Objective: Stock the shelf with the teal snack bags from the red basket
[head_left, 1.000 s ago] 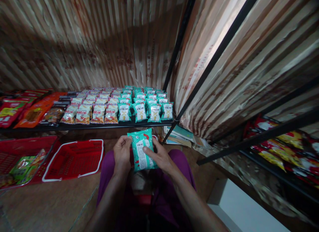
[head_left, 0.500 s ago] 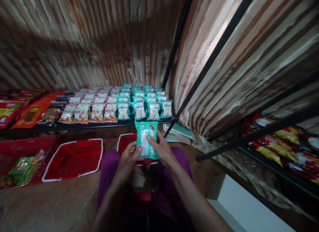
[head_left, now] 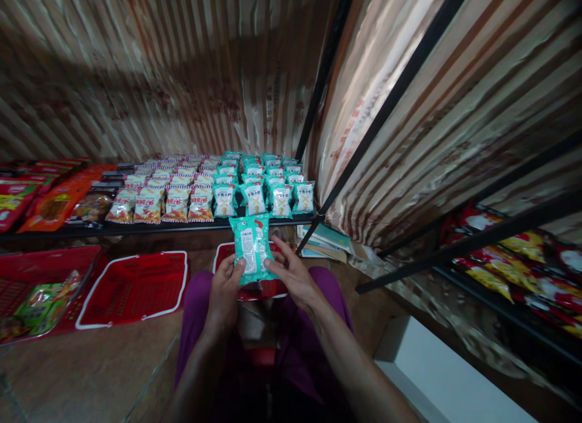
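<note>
A teal snack bag (head_left: pixel 253 251) is held up over my lap, its back panel of small print facing me. My left hand (head_left: pixel 226 283) is closed on its lower left edge, thumb on the front and the other fingers hidden behind. Beside its right edge is my right hand (head_left: pixel 293 274), fingers stretched and apart, with the thumb tip at the bag's lower right side. Beyond the bag, matching teal bags (head_left: pixel 280 199) stand in rows on a black shelf (head_left: pixel 150 229).
White-and-orange snack bags (head_left: pixel 177 202) and orange packs (head_left: pixel 57 199) fill the shelf leftward. Below are red baskets (head_left: pixel 136 289), one partly behind the held bag. Black rack bars (head_left: pixel 386 108) slant at right, near a white box (head_left: pixel 454 374) and red-yellow bags (head_left: pixel 513 259).
The teal bag has shifted left and tilted slightly in my left hand. My right thumb has slid from the bag's middle to its right side, and the right fingers have spread.
</note>
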Demonstrator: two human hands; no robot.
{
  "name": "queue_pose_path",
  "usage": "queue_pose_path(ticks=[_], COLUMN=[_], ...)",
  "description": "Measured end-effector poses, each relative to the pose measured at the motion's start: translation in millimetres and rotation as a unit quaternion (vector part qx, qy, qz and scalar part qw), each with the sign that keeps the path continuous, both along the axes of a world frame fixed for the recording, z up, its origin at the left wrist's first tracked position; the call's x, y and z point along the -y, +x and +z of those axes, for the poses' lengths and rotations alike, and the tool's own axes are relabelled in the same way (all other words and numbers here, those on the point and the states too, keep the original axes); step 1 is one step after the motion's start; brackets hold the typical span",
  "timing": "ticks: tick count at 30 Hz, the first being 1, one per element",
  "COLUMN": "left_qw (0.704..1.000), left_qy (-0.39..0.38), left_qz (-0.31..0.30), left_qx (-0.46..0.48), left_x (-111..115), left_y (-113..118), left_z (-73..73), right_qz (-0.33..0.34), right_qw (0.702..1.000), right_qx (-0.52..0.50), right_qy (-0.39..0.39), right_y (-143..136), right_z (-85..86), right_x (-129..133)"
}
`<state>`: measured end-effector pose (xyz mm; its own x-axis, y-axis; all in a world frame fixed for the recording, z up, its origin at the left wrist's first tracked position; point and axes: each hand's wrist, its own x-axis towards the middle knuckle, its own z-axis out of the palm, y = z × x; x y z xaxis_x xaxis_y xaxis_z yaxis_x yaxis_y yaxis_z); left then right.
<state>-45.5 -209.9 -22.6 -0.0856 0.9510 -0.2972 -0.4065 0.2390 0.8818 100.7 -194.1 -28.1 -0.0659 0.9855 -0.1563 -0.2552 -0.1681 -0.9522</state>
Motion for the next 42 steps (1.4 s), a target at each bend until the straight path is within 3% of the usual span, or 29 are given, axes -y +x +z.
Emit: queue_pose_path(ticks=[10,13,15,17,20,28,36,42], left_qw=[0.999,0.999,0.998,0.998,0.998,0.997,0.998,0.998], left_qy=[0.015,0.012,0.015,0.020,0.028,0.046,0.052,0.066], left_qz=[0.006,0.008,0.016,0.023,0.025,0.019,0.002,-0.008], left_qx=[0.040,0.050,0.051,0.050,0.053,0.056,0.044,-0.001], left_x=[-2,-2,-2,-2,-3,-4,0,5], left_y=[0,-1,-1,-1,-1,1,2,0], left_z=[-6.0,-3.8,-3.8,-5.2,-7.7,-5.0,2.9,15.4], right_qz=[-0.003,-0.010,-0.045,-0.081,-0.091,-0.093,-0.053,0.009], right_qw=[0.998,0.988,0.959,0.912,0.858,0.811,0.818,0.860], right_qx=[0.040,0.126,0.235,0.342,0.423,0.453,0.461,0.429], right_qy=[0.039,0.093,0.151,0.210,0.276,0.357,0.341,0.276], right_y=[-1,0,0,0,0,-3,-2,-5], right_z=[-6.9,-5.5,-1.9,2.8,8.4,9.6,6.5,11.0], right_x=[-1,0,2,3,5,7,6,11])
